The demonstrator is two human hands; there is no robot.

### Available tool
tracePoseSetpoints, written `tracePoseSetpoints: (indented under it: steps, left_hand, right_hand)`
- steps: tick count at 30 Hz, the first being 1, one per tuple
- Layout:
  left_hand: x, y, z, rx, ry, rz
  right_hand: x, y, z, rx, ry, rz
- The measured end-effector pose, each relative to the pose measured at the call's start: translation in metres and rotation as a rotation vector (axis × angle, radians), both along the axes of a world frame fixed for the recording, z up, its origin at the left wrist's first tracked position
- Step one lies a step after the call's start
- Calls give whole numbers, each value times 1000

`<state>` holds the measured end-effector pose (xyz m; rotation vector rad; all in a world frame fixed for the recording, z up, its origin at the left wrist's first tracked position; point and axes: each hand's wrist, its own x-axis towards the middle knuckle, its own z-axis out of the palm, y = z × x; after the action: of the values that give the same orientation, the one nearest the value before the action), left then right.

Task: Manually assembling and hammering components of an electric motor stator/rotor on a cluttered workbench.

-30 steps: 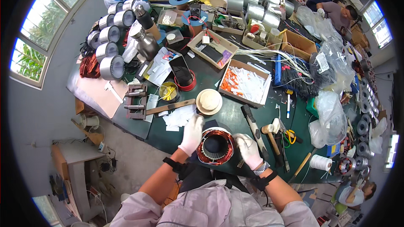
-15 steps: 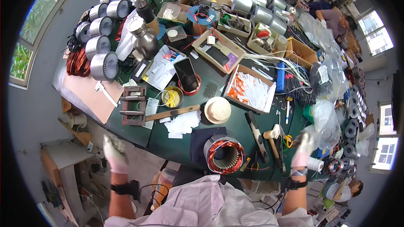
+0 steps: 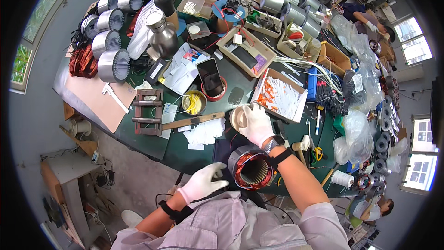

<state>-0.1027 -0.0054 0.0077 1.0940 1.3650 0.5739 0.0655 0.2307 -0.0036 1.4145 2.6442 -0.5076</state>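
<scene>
Both hands have moved inward from the frame's sides: the right hand (image 3: pixel 253 124) curls its fingers over the cream stepped disc (image 3: pixel 237 119) at centre; the left hand (image 3: pixel 204 183), empty and loosely spread, lies just beside the wound stator (image 3: pixel 237 159), lower centre. A slack grip could drop the disc onto exposed copper windings (image 3: pixel 239 176). Strip box (image 3: pixel 303 109) above and mallet (image 3: pixel 303 144) at right limit sideways clearance.

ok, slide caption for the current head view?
Gloved right hand on a round cream block, left hand open beside a copper-wound stator at a green workbench.
</scene>
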Motion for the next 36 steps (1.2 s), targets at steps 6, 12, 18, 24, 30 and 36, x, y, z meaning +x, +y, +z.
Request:
tracePoseSetpoints:
  steps: [6,12,18,24,30,36]
  left_hand:
    - [31,29,8,168,193,-24]
    - [42,41,-24,103,-34,174]
    - [23,30,-25,-281,-451,370]
    - [-26,20,-1,-115,35,-347]
    - [-20,59,68,375,-391,-428]
    - [92,101,68,940,-235,-390]
  right_hand:
    - [67,-44,74,134,210,-183]
    - [113,-125,166,242,165,-169]
    - [99,-163,146,75,154,-95]
    - [75,-153,114,-38,42,-66]
    - [48,-132,110,-94,-38,76]
    - [-13,-160,55,-222,-267,33]
